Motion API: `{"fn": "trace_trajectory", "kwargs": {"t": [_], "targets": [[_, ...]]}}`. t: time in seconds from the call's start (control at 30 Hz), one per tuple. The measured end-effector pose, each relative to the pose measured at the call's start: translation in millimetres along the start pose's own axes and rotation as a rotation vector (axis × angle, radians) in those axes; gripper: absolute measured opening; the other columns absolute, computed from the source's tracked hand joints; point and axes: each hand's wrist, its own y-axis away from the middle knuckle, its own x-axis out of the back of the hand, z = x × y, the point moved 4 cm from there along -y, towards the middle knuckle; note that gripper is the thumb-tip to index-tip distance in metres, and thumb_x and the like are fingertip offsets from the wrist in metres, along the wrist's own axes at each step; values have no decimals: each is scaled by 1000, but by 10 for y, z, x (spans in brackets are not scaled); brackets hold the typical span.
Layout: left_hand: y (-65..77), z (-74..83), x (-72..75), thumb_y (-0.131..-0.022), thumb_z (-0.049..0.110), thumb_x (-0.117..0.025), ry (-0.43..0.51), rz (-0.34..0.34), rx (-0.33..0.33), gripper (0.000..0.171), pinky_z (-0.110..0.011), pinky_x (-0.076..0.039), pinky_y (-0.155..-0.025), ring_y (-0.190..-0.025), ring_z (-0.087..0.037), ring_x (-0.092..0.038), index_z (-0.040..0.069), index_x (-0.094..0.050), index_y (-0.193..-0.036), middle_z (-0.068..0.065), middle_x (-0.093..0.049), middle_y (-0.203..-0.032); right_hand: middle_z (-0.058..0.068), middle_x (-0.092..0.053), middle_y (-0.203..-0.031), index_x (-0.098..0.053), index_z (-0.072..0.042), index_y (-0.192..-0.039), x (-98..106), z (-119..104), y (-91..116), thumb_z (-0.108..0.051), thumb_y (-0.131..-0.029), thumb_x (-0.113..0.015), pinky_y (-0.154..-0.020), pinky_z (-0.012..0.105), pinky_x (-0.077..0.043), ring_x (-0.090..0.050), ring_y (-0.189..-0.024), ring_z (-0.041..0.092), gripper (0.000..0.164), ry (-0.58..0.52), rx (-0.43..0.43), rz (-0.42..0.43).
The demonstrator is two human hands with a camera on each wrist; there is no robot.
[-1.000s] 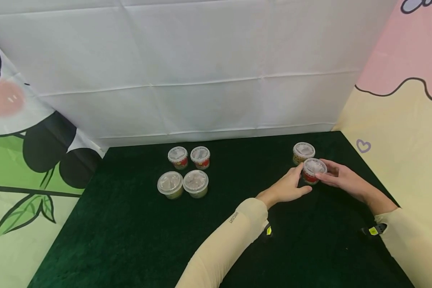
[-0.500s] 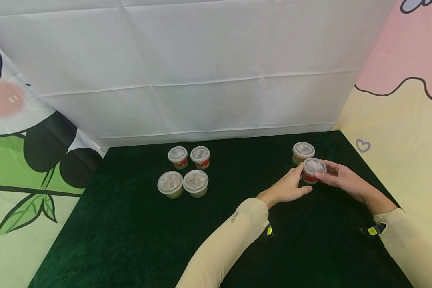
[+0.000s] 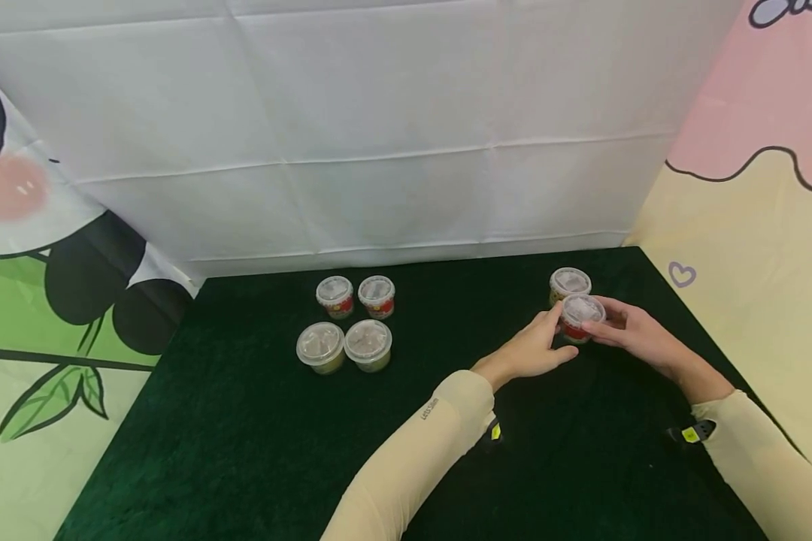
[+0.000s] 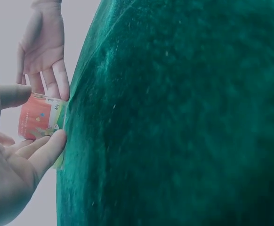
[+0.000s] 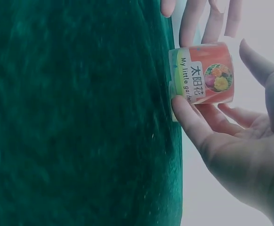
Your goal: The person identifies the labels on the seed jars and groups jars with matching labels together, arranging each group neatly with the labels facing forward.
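A small lidded tub (image 3: 583, 309) with a red label stands between my hands at the right of the table. Its label reads "My little garden" beside a flower picture in the right wrist view. My right hand (image 3: 639, 338) holds its right side, fingers behind and thumb over the front rim. My left hand (image 3: 531, 348) touches its left side with extended fingers, thumb pointing away from it. Directly behind is another lidded tub (image 3: 570, 281), partly covered by the front one. In the left wrist view, the tub (image 4: 36, 117) has its base at the green cloth.
Two red-labelled tubs (image 3: 377, 293) stand at the back left of the green cloth (image 3: 243, 436). Two wider clear-lidded tubs (image 3: 368, 342) sit just in front of them. A white sheet (image 3: 392, 150) hangs behind the table, with printed sheets (image 3: 751, 255) at the sides.
Both hands and the tub between them have shifted slightly left and a little back. The other tubs have stayed where they were.
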Motion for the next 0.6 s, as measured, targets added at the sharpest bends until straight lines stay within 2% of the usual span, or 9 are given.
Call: {"fn": "trace_trajectory", "kwargs": {"t": [0.27, 0.6], "targets": [[118, -31, 160, -104, 35, -59, -38, 13, -13, 83, -26, -40, -109, -139, -13, -44, 16, -6, -164, -5, -25, -162, 28, -42, -148, -22, 3, -158, -138, -109, -65, -35, -106, -56, -91, 25, -54, -56, -122, 34, 72, -59, 15, -2], [275, -83, 344, -103, 34, -59, -93, 55, -30, 82, -27, -44, -106, -134, -16, -49, 16, -8, -164, -9, -30, -158, 29, -41, -150, -20, 3, -158, -342, -312, -138, -39, -106, -54, -95, 32, -53, -50, -129, 43, 75, -101, 2, -18]]}}
